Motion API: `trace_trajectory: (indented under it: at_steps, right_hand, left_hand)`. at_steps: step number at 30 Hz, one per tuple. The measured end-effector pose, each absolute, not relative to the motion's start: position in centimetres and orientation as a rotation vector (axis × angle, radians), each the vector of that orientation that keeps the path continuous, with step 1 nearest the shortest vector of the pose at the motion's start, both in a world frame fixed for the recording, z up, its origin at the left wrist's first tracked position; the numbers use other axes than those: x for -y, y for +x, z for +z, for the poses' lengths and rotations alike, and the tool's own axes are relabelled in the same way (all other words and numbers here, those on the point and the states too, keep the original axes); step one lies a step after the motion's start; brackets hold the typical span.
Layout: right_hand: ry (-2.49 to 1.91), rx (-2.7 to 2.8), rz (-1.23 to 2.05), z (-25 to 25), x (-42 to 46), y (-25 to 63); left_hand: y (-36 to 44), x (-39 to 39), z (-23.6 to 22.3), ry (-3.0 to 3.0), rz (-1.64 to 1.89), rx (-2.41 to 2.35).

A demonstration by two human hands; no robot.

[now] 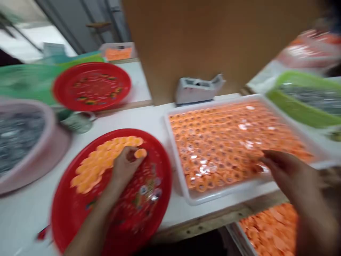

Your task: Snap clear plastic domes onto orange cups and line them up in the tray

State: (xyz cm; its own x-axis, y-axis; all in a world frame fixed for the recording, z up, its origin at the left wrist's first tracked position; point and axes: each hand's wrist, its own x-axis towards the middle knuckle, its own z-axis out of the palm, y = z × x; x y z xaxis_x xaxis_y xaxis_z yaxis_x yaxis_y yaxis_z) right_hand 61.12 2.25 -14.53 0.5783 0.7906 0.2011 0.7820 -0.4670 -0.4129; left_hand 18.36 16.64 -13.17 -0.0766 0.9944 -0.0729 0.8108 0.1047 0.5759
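Note:
My left hand point(124, 164) is over the near red tray point(163, 177), pinching a small orange disc point(140, 153) between thumb and finger. Beside it, similar plain orange discs point(97, 165) lie in overlapping rows on that tray. A few clear round pieces point(157, 192) rest on the tray's right part. My right hand point(295, 174) is at the right side of a white rectangular tray point(189, 199), its fingertips closed together and blurred. Whatever they may hold cannot be made out. Orange discs with dark centres point(213, 145) and shiny tops fill the white tray in rows.
A pink basin point(50, 142) of clear pieces stands left, near a glass mug point(78, 122). Behind are another red tray point(92, 85) and a tape dispenser point(197, 89) against a brown board point(213, 42). A green basin point(295, 106) is right; loose orange discs point(271, 227) fill a box below.

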Motion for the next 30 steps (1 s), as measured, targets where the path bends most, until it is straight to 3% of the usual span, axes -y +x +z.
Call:
trace_trajectory:
  at_steps: [3, 7, 11, 15, 18, 25, 30]
  right_hand:
    - [-1.979, 1.624, 0.252, -14.7, -1.6, 53.0]
    - [-1.301, 1.961, 0.817, -14.0, -3.1, 37.9]
    - [-1.369, 2.198, 0.818, -15.6, -5.7, 28.1]
    - [-1.495, 2.378, 0.642, -17.9, -6.3, 26.0]
    - [-1.46, 2.364, 0.706, -18.4, -6.0, 26.5]
    - [-1.635, 1.737, 1.253, -17.3, -5.6, 28.0]
    - [-1.43, 1.087, 1.659, -16.8, -5.5, 28.1]
  left_hand:
    - [15.3, -14.5, -12.8, 1.624, 0.659, -1.841]
    - [11.5, -11.0, -12.7, 1.42, 0.791, -1.716]
    - [9.0, -8.3, -13.3, 1.264, 0.863, -1.619]
    - [7.5, -6.4, -13.9, 1.134, 0.909, -1.465]
    - [6.9, -5.7, -14.0, 1.078, 0.899, -1.38]
    - [6.7, -5.9, -14.1, 0.951, 0.882, -1.186]
    - [6.9, -6.0, -14.6, 0.908, 0.837, -1.089]
